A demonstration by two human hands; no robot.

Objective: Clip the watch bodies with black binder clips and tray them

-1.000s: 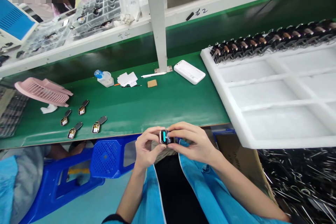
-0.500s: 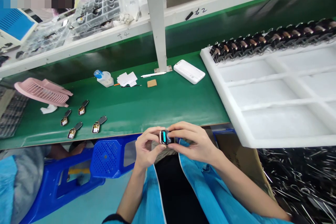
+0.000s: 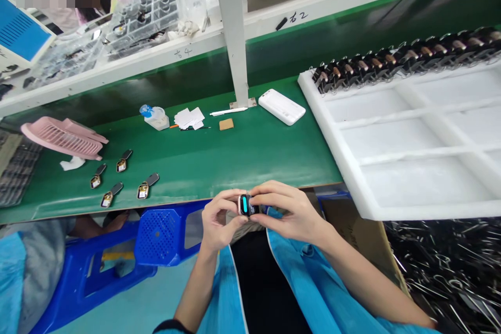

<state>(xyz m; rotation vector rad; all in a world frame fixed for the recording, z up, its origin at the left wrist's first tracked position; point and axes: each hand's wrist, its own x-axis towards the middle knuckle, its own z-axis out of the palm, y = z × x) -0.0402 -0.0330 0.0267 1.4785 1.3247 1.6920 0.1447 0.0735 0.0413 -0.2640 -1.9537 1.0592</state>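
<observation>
Between my two hands, just off the front edge of the green table, is a small smartwatch (image 3: 245, 204) without a strap, its dark screen lit by a cyan bar. My left hand (image 3: 219, 222) grips its left side between thumb and fingers. From the other side, my right hand (image 3: 287, 211) pinches the watch, fingers over the top and thumb below. A dark part beside the screen is mostly covered by the right fingers. Several opened watch cases (image 3: 143, 189), each with its dark screen folded out, lie apart on the table to the left.
A white foam tray (image 3: 354, 177) with binder clips along its back covers the table's right. A white power bank (image 3: 282, 107), pen (image 3: 229, 111), bottle (image 3: 157, 118) and pink basket (image 3: 64, 137) stand farther back. A blue stool (image 3: 158, 236) is at lower left; a box of clips (image 3: 450, 271) at lower right.
</observation>
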